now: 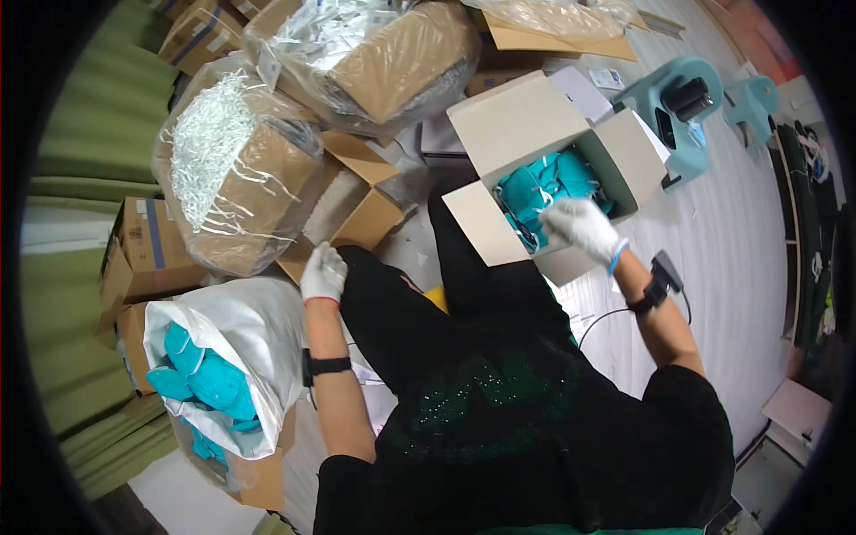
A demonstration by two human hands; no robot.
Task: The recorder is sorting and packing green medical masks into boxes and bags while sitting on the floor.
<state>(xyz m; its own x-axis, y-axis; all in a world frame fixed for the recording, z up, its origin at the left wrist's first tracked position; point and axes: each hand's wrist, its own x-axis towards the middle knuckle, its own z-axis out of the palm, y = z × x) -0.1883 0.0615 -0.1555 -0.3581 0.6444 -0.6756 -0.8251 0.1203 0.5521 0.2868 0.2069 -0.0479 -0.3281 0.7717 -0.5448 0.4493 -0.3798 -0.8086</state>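
My right hand (584,230), in a white glove with a blue cuff, is over the near edge of an open carton (513,120). Inside the carton lie several teal face masks (566,174) with pale straps. The fingers of that hand are drawn together at the masks; whether a strap is between them is too small to tell. My left hand (323,275), gloved in white with a red cuff, is beside my left thigh, close to the flap of a brown box (367,223). Its fingers are curled, and anything inside them is hidden.
A white sack (276,325) of teal cup-shaped masks (218,383) stands at my left. Beyond it are a plastic-lined box of white strips (209,143) and another of white pieces (334,31). A pale teal machine (682,116) stands on the floor at the right.
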